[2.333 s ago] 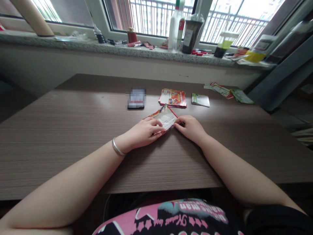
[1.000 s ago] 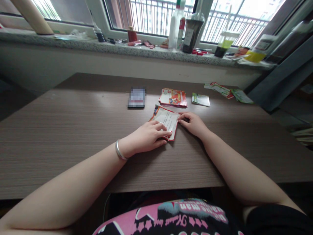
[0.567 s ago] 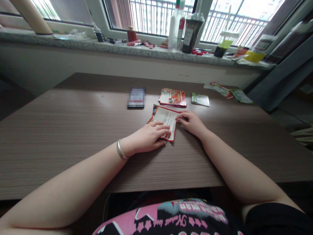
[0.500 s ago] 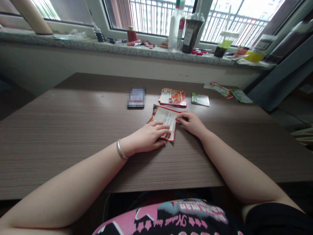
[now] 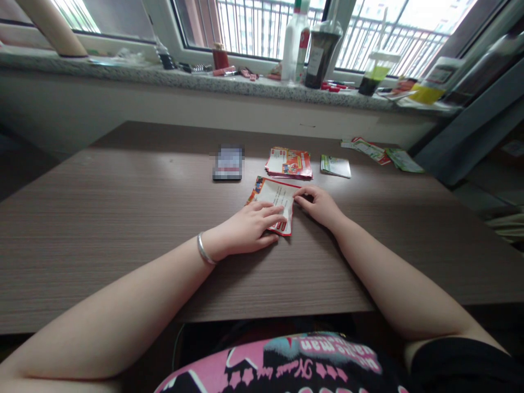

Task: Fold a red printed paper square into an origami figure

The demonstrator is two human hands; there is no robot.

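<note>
A cream printed leaflet (image 5: 271, 191) with a red edge and orange pictures lies on the table in front of me. My left hand (image 5: 254, 226) rests flat across its lower left part, fingers stretched out, a silver bangle on the wrist. At the leaflet's right edge, my right hand (image 5: 318, 204) has thumb and forefinger pinched together on the paper. Just beyond lies a stack of similar red and orange leaflets (image 5: 290, 162). The palm and fingers of my left hand cover part of the leaflet.
A blurred-out phone-like device (image 5: 228, 164) lies left of the stack. To the right are a small green-and-white pack of cards (image 5: 335, 166) and several strips of coloured paper (image 5: 372, 151). Bottles and cups stand on the stone windowsill (image 5: 254, 84) behind the table (image 5: 123, 218).
Almost nothing differs. The leaflet's far edge sits slightly lower and flatter, and my right hand has shifted very slightly left with it.
</note>
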